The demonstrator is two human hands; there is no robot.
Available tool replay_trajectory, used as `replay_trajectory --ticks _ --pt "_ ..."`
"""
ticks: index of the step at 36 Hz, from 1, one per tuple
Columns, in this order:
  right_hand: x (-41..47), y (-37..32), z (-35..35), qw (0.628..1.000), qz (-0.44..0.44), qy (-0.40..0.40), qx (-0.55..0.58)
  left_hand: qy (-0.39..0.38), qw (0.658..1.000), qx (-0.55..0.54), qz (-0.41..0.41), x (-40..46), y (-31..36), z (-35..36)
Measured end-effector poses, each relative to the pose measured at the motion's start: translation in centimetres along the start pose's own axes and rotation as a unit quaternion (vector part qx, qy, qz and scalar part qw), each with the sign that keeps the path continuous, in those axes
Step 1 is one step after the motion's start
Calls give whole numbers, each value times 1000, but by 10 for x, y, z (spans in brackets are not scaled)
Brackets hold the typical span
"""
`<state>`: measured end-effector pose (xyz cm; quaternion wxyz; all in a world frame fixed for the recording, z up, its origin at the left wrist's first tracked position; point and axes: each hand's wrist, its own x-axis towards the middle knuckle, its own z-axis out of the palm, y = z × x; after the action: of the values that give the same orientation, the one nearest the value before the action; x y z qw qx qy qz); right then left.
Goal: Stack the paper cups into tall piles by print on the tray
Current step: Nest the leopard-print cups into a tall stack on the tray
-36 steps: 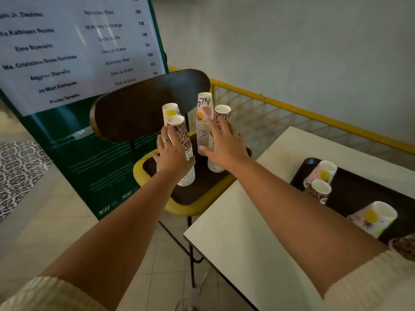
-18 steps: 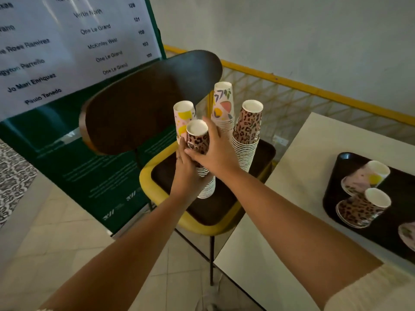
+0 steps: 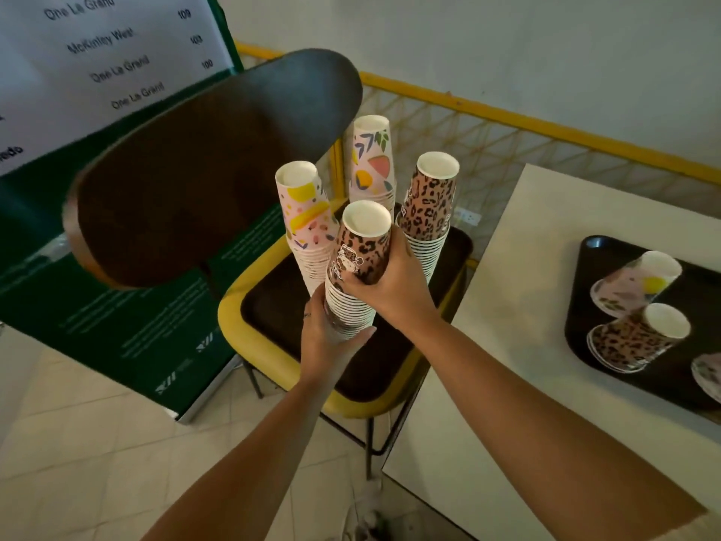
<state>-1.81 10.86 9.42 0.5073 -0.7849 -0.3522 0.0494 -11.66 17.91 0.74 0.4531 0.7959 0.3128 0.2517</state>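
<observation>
Nearest the camera, over the chair seat (image 3: 249, 306), both hands hold the front leopard-print pile (image 3: 357, 275): the left hand (image 3: 331, 341) wraps its lower rims from below and the right hand (image 3: 394, 283) curls round the top cup, fingers closed on the print. Whether the pile rests on the seat or is lifted clear of it is hidden by the hands. Just behind it stand three more inverted piles on the seat: a pink lemon-print pile (image 3: 306, 224) to the left, a second leopard pile (image 3: 429, 212) to the right, and a leaf-and-fruit pile (image 3: 370, 162) at the back. Farther right, on the white table (image 3: 507, 365), the black tray (image 3: 585, 306) carries only a few loose cups lying on their sides, a pale lemon one (image 3: 636, 283) and a leopard one (image 3: 636, 337), with another cut off at the edge. Sorting by print looks largely done, but the two leopard piles remain separate, the loose cups remain unstacked, and no tall pile stands on the tray yet.
</observation>
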Motion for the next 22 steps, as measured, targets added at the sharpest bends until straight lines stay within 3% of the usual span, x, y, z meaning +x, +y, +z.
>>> replay_trajectory --ticks 10,18,22 --pt "-7 8 -11 999 33 21 25 -39 998 4 -46 9 -22 16" --pt "-15 11 -21 997 58 35 37 -31 999 5 -20 10 -15 18" --pt "-22 2 -36 996 61 49 45 -73 997 3 -10 5 -6 16"
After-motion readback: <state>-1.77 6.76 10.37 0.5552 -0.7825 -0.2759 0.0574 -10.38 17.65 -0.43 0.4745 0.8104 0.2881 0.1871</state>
